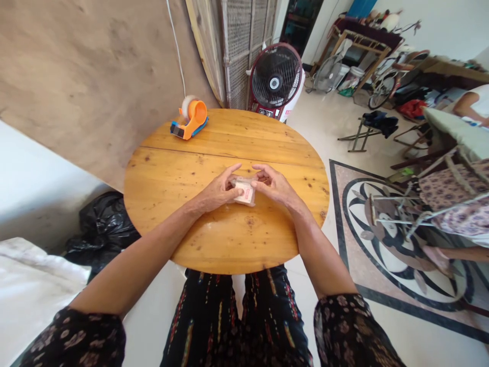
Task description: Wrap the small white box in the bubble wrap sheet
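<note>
A small pale packet with reddish print, in clear plastic wrap (245, 193), is held low over the middle of the round wooden table (229, 239). My left hand (219, 190) grips its left side, thumb on the upper face. From the other side my right hand (275, 185) pinches the packet's right upper corner between thumb and curled fingers. Both index fingers reach out past the far edge of the packet. What the packet contains cannot be made out.
An orange tape dispenser (194, 120) with a clear roll stands at the table's far left. Behind the table is a fan (275, 79). Black plastic bags (103, 224) lie left of it. At the right, another person (473, 104) sits by a cloth-covered table (454, 132).
</note>
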A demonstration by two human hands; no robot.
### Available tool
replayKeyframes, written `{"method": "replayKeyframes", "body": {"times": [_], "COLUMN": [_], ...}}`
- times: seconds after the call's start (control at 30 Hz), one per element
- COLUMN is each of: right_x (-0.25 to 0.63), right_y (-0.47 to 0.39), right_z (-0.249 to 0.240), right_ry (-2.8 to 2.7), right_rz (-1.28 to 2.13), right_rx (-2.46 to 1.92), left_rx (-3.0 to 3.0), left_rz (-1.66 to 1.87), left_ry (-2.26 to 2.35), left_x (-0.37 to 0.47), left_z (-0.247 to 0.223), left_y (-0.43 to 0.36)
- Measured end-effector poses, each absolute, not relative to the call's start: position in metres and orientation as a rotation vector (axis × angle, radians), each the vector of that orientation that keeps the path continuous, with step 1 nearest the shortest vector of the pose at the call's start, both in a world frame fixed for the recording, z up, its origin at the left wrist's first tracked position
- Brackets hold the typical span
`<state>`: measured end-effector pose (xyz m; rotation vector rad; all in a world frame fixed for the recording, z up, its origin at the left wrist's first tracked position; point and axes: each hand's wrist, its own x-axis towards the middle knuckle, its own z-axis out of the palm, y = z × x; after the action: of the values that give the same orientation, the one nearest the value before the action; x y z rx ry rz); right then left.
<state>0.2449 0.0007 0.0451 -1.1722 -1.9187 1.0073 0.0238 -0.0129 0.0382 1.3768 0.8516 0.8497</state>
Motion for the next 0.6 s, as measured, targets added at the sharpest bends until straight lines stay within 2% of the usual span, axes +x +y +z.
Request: {"method": "replayKeyframes", "body": {"times": [0.17, 0.6], "right_x": [0.245, 0.238], "right_y": [0.002, -0.001], "right_z": [0.042, 0.042], "right_ry": [-1.898, -1.959], "right_rz": [1.065, 0.955], "right_rx": [-1.164, -1.123], "left_rx": [1.411, 1.44], "left_rz": [0.848, 0.867], "left_ry": [0.817, 0.797], "left_x": [0.023, 0.022], "left_z": [0.032, 0.026], "left_y": [-0.01, -0.006]}}
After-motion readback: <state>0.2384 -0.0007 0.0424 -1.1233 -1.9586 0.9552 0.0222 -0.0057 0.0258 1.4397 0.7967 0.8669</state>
